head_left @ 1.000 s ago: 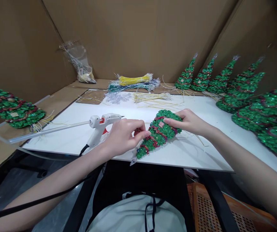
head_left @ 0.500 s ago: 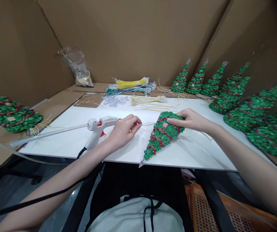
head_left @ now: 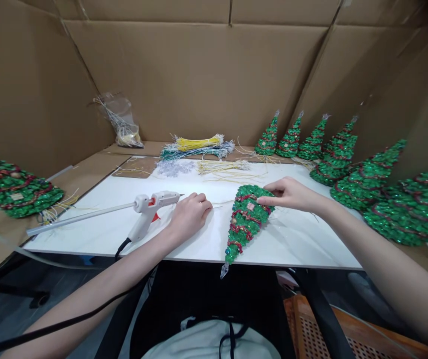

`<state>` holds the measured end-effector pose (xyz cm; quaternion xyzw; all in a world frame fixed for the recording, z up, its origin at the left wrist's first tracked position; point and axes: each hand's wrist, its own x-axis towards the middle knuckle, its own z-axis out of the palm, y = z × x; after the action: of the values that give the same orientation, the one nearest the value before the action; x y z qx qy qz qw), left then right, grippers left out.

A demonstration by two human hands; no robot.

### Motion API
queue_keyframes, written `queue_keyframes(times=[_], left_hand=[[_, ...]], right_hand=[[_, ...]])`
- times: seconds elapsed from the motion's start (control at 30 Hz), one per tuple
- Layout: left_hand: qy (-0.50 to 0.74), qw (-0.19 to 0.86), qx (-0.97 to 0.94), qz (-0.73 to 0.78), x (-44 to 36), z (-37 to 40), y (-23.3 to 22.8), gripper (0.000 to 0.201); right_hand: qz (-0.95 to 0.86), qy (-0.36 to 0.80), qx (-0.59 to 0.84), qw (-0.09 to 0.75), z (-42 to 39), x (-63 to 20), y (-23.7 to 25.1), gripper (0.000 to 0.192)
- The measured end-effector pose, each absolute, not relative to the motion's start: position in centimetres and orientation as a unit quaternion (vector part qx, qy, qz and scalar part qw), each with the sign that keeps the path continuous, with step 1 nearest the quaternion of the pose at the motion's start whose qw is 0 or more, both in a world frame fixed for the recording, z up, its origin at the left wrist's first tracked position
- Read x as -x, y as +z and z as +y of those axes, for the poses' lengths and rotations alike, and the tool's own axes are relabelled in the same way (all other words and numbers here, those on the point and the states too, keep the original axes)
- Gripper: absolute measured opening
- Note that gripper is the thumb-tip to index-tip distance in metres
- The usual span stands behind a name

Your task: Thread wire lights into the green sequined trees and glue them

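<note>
From the head view, your right grip (head_left: pixel 294 194) is closed on the tree (head_left: pixel 245 224), thumb laid across its wide end near a small pink square (head_left: pixel 250 206) and fingers curled behind the base. The tree lies slanted on its side over the white table (head_left: pixel 299 239), in front of you, its clear tip (head_left: pixel 224 270) pointing toward you and reaching past the near edge. Red garland (head_left: pixel 241 229) winds around its green body. Your left grip (head_left: pixel 191 217) is low over the table to the left of the tree, apart from it, with its fingers bent close together; thin wires (head_left: pixel 221 203) run between those fingers and the tree, but you cannot tell whether they are pinched or only lie beside the hand. Just left of that hand is the glue gun (head_left: pixel 144 219), its nozzle pointing right, with a long clear stick (head_left: pixel 86 217) coming out of its back. Farther off, loose pale wires (head_left: pixel 223 166) lie beside a heap of clear bits (head_left: pixel 176 168), with the yellow bundle (head_left: pixel 199 143) resting on darker bundles (head_left: pixel 191 151) behind them. A bag (head_left: pixel 122 124) leans in the back left corner. Other trees (head_left: pixel 313 144) line your right side, and one more tree (head_left: pixel 15 192) leans at the far left.
</note>
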<state>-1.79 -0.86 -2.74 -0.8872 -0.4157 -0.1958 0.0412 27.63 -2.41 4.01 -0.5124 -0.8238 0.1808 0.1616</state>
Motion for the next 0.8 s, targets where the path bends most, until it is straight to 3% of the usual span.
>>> queue_keyframes(times=[0.23,0.43,0.7,0.8], left_hand=[[-0.205,0.053,0.891,-0.402,1.8,-1.1,-2.5,0.025],[-0.223,0.009,0.9,-0.375,1.5,-3.4,-0.9,0.03],[-0.117,-0.111,0.914,-0.371,-0.2,-7.2,0.7,0.05],[-0.094,-0.143,0.905,-0.388,-0.7,-7.4,0.5,0.047]], right_hand=[[-0.81,0.139,0.549,0.15,-2.8,-29.1,6.3,0.05],[-0.747,0.088,0.618,0.229,-4.0,-31.9,8.5,0.049],[-0.818,0.121,0.527,0.199,-3.4,-30.1,6.4,0.044],[-0.824,0.15,0.516,0.181,-3.0,-29.4,5.5,0.045]])
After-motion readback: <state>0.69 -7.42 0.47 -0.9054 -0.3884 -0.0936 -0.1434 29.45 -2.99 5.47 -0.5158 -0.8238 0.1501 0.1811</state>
